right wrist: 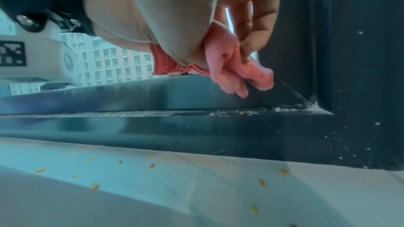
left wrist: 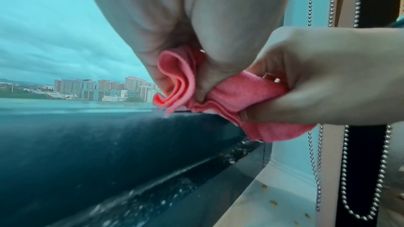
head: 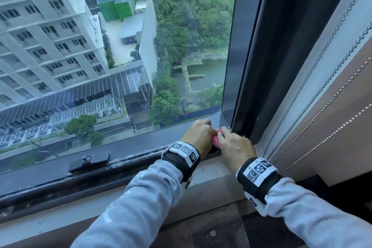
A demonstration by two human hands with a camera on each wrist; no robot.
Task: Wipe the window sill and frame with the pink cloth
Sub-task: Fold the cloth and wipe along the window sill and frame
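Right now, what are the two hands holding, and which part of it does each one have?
Both hold the pink cloth, bunched between them. The left hand grips its folded left end; the right hand pinches the right end between thumb and fingers.

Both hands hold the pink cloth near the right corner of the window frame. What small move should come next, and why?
Probably press the pink cloth down into the frame's corner groove and drag it leftward. The left hand and right hand both grip the bunched cloth just above that corner, where white grit and yellow crumbs lie in the groove.
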